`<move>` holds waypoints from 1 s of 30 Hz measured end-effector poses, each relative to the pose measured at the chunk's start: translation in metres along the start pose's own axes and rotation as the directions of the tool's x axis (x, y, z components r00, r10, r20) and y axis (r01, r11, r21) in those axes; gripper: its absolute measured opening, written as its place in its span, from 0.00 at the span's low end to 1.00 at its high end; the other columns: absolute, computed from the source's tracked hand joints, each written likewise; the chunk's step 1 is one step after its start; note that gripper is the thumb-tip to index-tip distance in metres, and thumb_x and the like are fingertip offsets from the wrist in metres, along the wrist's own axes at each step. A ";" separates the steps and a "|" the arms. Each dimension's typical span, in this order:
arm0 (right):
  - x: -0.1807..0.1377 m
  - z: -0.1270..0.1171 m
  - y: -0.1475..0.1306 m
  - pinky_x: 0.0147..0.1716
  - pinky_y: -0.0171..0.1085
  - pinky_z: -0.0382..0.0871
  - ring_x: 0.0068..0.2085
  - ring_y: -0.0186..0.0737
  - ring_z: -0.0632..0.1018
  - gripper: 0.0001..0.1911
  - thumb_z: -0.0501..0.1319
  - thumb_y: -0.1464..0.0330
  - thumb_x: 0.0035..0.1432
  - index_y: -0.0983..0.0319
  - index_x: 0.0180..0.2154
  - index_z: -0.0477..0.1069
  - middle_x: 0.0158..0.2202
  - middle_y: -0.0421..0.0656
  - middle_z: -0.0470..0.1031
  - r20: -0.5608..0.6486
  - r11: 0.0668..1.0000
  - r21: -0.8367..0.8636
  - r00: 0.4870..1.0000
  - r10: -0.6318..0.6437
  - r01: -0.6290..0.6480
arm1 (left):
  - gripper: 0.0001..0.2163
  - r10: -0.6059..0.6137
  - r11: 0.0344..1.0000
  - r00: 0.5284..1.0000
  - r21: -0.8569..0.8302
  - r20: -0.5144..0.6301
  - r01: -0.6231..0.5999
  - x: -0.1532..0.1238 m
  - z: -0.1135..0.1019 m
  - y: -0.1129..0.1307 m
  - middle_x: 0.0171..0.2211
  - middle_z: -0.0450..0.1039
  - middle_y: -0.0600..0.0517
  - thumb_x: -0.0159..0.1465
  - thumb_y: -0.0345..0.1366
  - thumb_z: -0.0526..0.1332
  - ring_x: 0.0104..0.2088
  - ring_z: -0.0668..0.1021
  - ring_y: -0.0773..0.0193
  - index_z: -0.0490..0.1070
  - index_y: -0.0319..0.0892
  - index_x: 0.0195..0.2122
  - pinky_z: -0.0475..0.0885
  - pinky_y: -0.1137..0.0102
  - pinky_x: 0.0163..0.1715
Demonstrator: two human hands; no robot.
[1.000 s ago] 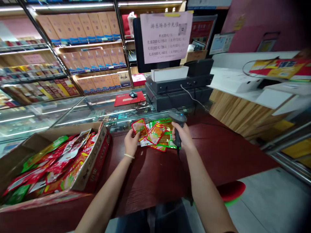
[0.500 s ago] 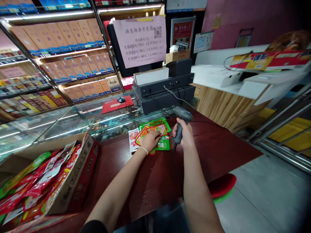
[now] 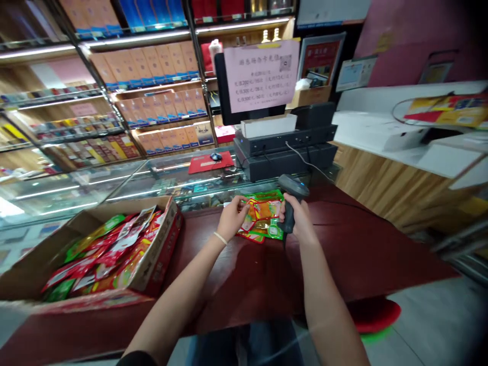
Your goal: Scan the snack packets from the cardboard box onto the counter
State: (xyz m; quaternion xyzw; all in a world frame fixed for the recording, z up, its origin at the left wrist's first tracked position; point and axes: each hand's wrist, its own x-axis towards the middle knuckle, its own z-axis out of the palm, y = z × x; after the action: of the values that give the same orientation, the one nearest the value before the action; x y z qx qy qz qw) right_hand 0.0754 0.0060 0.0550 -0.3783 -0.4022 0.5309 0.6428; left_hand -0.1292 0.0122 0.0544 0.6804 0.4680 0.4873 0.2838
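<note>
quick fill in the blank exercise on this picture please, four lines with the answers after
The right hand grips a dark handheld ____. A pale band circles the left ____. The computer mouse rests on a ____ mat. In the picture, the open box stands to the ____ of the loose packets.

Missing words: scanner; wrist; red; left.

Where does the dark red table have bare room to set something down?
The table is bare between both forearms, and right of the right one. Overlapping green and red plastic packets crowd its far middle; an open cardboard box occupies its left.
</note>
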 end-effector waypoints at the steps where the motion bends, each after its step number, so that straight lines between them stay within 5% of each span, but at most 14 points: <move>1: -0.002 0.008 0.001 0.12 0.30 0.60 0.14 0.30 0.66 0.20 0.63 0.56 0.54 0.60 0.19 0.63 0.15 0.37 0.65 0.029 1.000 -0.003 0.999 0.014 -0.014 | 0.09 -0.003 1.000 1.000 -0.018 -0.007 0.003 -0.004 -0.013 0.009 0.28 0.74 0.53 0.60 0.36 0.62 0.30 0.76 0.62 0.73 0.46 0.42 0.68 0.71 0.33; 9: -0.019 0.087 0.006 0.11 0.31 0.61 0.14 0.32 0.66 0.14 0.66 0.58 0.52 0.59 0.32 0.66 0.17 0.34 0.66 0.256 0.993 -0.060 0.960 0.116 -0.104 | 0.10 -0.014 1.000 0.984 -0.026 -0.177 0.010 -0.036 -0.148 0.047 0.32 0.76 0.52 0.57 0.37 0.65 0.34 0.77 0.60 0.75 0.45 0.40 0.69 0.68 0.41; 14: -0.035 0.145 0.021 0.12 0.31 0.61 0.14 0.30 0.66 0.17 0.65 0.57 0.53 0.60 0.24 0.64 0.16 0.35 0.65 0.391 0.980 -0.133 0.901 0.191 -0.149 | 0.11 0.003 0.957 0.940 0.273 -0.342 0.096 -0.055 -0.245 0.012 0.33 0.77 0.51 0.60 0.40 0.61 0.34 0.78 0.62 0.74 0.44 0.43 0.70 0.69 0.38; 19: -0.050 0.205 0.042 0.11 0.31 0.61 0.14 0.31 0.67 0.16 0.65 0.56 0.52 0.60 0.28 0.66 0.16 0.34 0.66 0.491 0.969 -0.189 0.838 0.236 -0.162 | 0.14 -0.152 0.934 0.874 0.223 -0.461 0.281 -0.073 -0.321 -0.040 0.29 0.77 0.50 0.59 0.41 0.60 0.29 0.78 0.61 0.73 0.41 0.43 0.71 0.69 0.32; 24: -0.062 0.250 0.061 0.10 0.30 0.61 0.13 0.31 0.67 0.16 0.66 0.56 0.51 0.60 0.27 0.64 0.16 0.34 0.66 0.538 0.955 -0.224 0.792 0.288 -0.195 | 0.12 -0.211 0.836 0.817 0.334 -0.537 0.435 -0.090 -0.353 -0.071 0.28 0.77 0.49 0.58 0.41 0.60 0.28 0.77 0.60 0.75 0.41 0.39 0.70 0.69 0.32; 30: -0.068 0.271 0.074 0.10 0.30 0.61 0.13 0.31 0.66 0.15 0.66 0.56 0.51 0.60 0.31 0.66 0.16 0.33 0.66 0.587 0.961 -0.199 0.763 0.272 -0.190 | 0.09 -0.278 0.762 0.910 0.506 -0.308 0.404 -0.092 -0.339 -0.096 0.34 0.77 0.45 0.54 0.42 0.63 0.39 0.78 0.53 0.76 0.43 0.32 0.69 0.65 0.44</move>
State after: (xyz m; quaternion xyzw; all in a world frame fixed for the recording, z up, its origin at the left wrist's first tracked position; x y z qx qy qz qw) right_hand -0.2095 -0.0336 0.0851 -0.2744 -0.5707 0.6725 0.3830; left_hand -0.4872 -0.0570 0.0601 0.5795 0.7337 0.3390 0.1044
